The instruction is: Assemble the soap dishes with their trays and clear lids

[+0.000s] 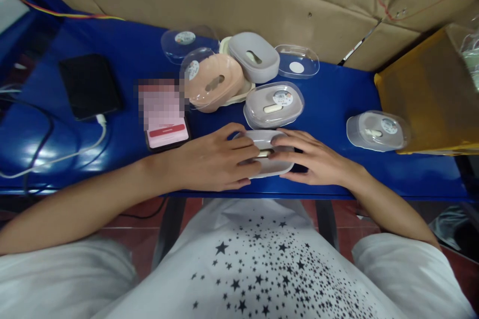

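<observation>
A light grey oval soap dish point(266, 165) lies near the front edge of the blue table, with a small pale piece point(264, 153) at its middle. My left hand point(220, 159) reaches over the dish's left end, its fingertips inside and along the rim. At the opposite end, the fingers of my right hand point(314, 157) curl over the rim and touch the middle piece. Both hands grip the dish between them. Just behind it sits a grey soap dish under a clear lid point(274, 104) with a round sticker.
Farther back are a grey dish point(256, 55), a peach dish point(215, 79) and loose clear lids point(298, 62). A lidded dish point(376, 131) stands right, by a taped carton point(426, 94). Left lie a lit phone point(164, 114) and a black device point(90, 84) with a white cable point(101, 132).
</observation>
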{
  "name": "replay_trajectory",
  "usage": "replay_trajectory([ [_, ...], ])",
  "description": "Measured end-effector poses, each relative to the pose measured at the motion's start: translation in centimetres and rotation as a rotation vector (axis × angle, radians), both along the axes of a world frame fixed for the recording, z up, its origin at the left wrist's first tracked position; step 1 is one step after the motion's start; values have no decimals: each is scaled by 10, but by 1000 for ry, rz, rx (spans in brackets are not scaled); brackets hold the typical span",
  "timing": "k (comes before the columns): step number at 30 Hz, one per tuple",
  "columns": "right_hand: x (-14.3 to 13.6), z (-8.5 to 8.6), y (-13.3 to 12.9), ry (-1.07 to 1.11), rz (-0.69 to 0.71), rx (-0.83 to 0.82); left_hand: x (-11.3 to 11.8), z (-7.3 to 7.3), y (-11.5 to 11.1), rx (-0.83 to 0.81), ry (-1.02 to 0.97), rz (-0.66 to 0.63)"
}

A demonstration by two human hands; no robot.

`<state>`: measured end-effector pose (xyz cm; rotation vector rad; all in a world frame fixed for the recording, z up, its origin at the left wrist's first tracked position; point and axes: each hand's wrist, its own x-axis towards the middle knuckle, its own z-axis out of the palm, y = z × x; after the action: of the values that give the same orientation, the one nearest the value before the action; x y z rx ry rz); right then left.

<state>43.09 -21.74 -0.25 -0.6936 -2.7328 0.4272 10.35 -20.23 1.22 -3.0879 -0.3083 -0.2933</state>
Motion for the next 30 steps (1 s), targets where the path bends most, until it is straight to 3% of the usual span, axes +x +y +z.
replay_trajectory([
  [7, -4, 1, -4, -58, 14, 86, 0, -4, -2, 41, -59, -48],
  [12, 10, 23, 4, 62, -54, 134, 2, -4, 0, -26, -96, -38],
  [16, 34, 41, 60, 160, -442, 282, 4, -5, 2, -43, -60, -21],
  [20, 41, 37, 137, -130, -545, 172, 5, -7, 3, -38, -60, -16],
  [23, 36, 30, 171, -215, -558, 57, 5, -9, 2, -7, -68, -3],
  [26, 38, 33, 169, -117, -602, 89, 6, -11, 1, 43, -94, 49],
  [30, 50, 54, 125, 167, -714, 154, 6, -12, 4, 78, -230, 54],
])
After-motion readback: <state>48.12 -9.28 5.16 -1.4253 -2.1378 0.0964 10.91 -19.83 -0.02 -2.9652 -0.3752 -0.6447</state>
